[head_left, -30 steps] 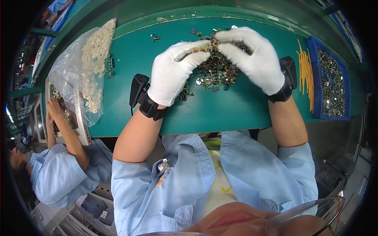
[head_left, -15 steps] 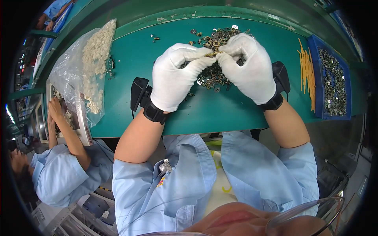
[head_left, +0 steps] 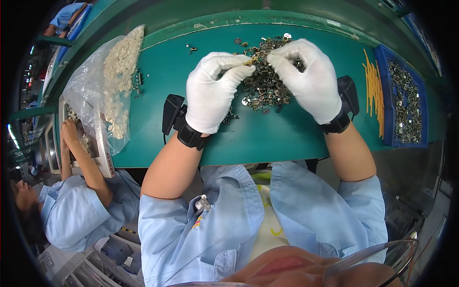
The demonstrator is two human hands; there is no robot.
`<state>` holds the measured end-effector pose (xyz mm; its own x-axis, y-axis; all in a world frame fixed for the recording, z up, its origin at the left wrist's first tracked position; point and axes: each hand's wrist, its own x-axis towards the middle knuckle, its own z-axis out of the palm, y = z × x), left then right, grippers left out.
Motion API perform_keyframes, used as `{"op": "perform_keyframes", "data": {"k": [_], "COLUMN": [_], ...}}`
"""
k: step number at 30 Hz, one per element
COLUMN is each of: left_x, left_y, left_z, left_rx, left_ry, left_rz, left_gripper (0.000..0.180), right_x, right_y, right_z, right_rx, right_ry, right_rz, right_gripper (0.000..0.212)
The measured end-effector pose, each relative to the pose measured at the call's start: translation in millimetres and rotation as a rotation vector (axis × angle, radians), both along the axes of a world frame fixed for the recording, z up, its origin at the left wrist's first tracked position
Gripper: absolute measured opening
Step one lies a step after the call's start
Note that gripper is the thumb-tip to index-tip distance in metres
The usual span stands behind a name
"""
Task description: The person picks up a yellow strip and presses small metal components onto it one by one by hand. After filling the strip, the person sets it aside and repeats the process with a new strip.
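My left hand (head_left: 210,91), in a white glove, pinches a small yellowish piece (head_left: 249,62) between thumb and forefinger. Its exact kind is too small to make out. On the right, my white-gloved right hand (head_left: 313,83) has thumb and forefinger brought together over the pile. Whatever those fingertips hold, if anything, is hidden. Beneath and between both hands spreads a heap of small metal parts (head_left: 267,86), dark, silver and brassy, with some round discs among them.
A clear plastic bag of whitish small pieces (head_left: 117,71) lies at the left. Yellow sticks (head_left: 374,95) lie beside a blue tray (head_left: 389,129) of metal parts at the right. A co-worker's hands (head_left: 71,134) are over a pale box (head_left: 106,165) at the far left.
My hands have drawn apart, the right one moving slightly right. The yellowish piece that spanned both sets of fingertips now stays at my left fingertips.
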<state>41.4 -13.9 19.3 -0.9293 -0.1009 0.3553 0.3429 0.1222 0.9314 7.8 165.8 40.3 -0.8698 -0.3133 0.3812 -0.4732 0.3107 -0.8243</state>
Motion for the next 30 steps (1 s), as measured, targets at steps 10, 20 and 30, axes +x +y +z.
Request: {"op": "perform_keyframes", "data": {"k": [10,20,30], "left_x": [0,4,10], "left_y": [-2,4,9], "left_z": [0,-14,-16], "left_rx": [-0.052,-0.061,-0.023], "left_ry": [-0.016,0.045,0.026], "left_rz": [-0.033,-0.083,-0.058], "left_gripper": [0.014,0.013,0.017], "right_x": [-3,13,16], "right_y": [-3,-13,-22], "right_z": [4,-13,-27], "right_rx": [0.171,-0.052,0.116], "right_ry": [0.333,0.069,0.612], "right_rz": [0.099,0.085,-0.136], "right_gripper": [0.026,0.016,0.024]}}
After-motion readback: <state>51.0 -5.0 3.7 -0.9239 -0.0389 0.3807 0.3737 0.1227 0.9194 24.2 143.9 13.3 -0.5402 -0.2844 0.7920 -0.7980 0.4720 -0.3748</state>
